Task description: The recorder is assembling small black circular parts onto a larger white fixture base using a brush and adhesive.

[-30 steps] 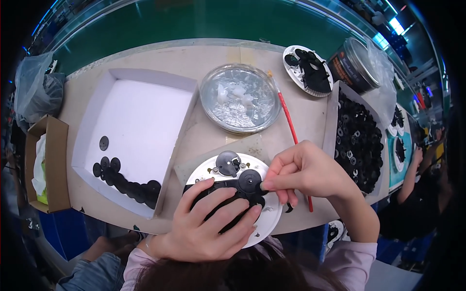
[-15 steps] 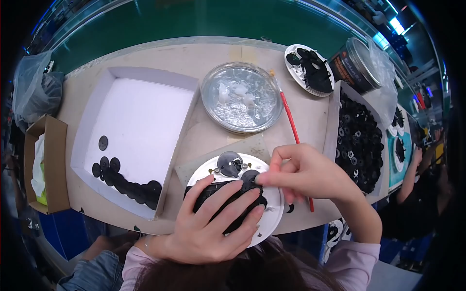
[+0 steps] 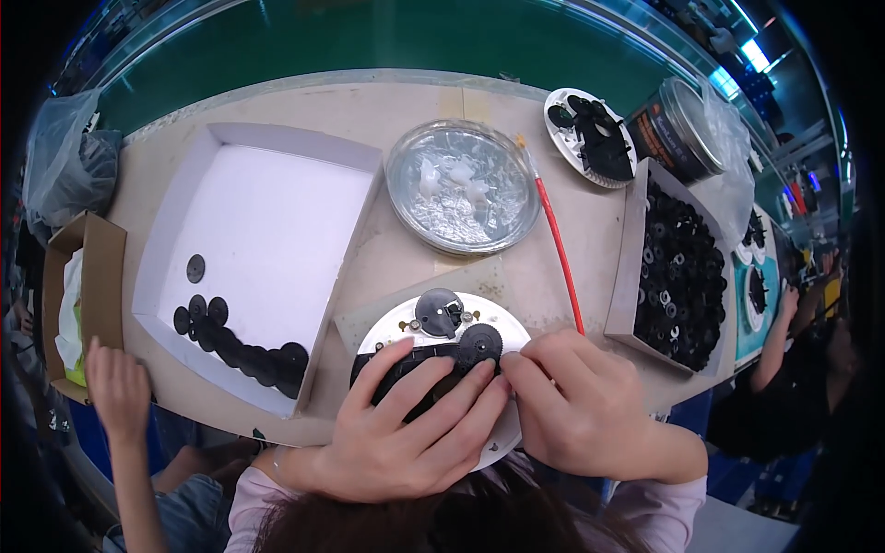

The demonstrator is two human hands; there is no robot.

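Note:
A round white plate (image 3: 392,329) lies at the table's near edge with black gear parts on it. My left hand (image 3: 406,429) lies flat over a black part (image 3: 398,366) on the plate, fingers spread and pressing it down. My right hand (image 3: 581,405) sits beside it on the plate's right side, fingertips pinching at a small black gear (image 3: 481,343). A grey and black round part (image 3: 439,311) stands at the plate's far side, untouched.
A white tray (image 3: 267,221) holds a row of black discs (image 3: 230,336). Beyond lie a clear dish (image 3: 461,184), a red-handled brush (image 3: 558,249), a box of black gears (image 3: 682,267), a small plate with black parts (image 3: 590,124) and a can (image 3: 668,120). Another person's hand (image 3: 115,387) is at left.
My right hand has moved down and closer to my left hand, its fingertips now at the small gear. My left hand stays pressed on the black part.

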